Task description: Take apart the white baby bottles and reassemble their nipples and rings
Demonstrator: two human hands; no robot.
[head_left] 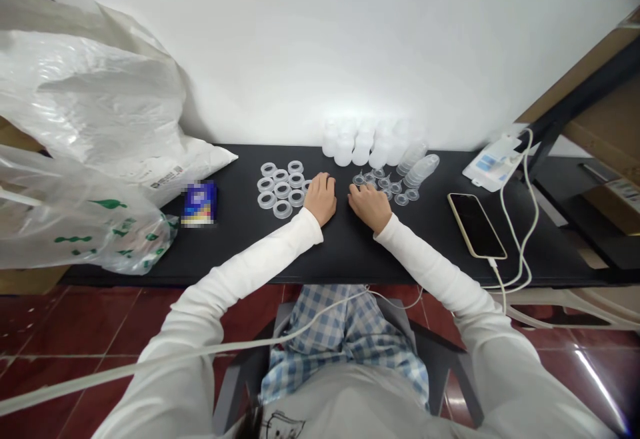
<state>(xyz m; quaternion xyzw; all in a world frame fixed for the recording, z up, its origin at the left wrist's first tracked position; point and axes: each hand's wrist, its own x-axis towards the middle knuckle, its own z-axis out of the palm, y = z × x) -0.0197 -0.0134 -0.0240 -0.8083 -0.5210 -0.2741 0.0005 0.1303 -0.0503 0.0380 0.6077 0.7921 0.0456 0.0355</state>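
Observation:
My left hand (pixel 321 198) lies palm down on the black table (pixel 345 246), fingers flat and together, its fingertips beside a cluster of several clear plastic rings (pixel 281 188). My right hand (pixel 369 206) rests palm down too, fingers stretched toward several small clear funnel-shaped parts (pixel 383 181). Neither hand holds anything. Behind them stand several small white bottles (pixel 361 142) in a group against the wall. Two stacks of clear caps (pixel 419 166) lie on their sides to the right of the bottles.
A phone (pixel 476 224) lies face up on the right, cabled to a white power strip (pixel 493 162). A small blue box (pixel 199 203) sits left of the rings. Large plastic bags (pixel 85 152) crowd the table's left end. A white cable crosses my lap.

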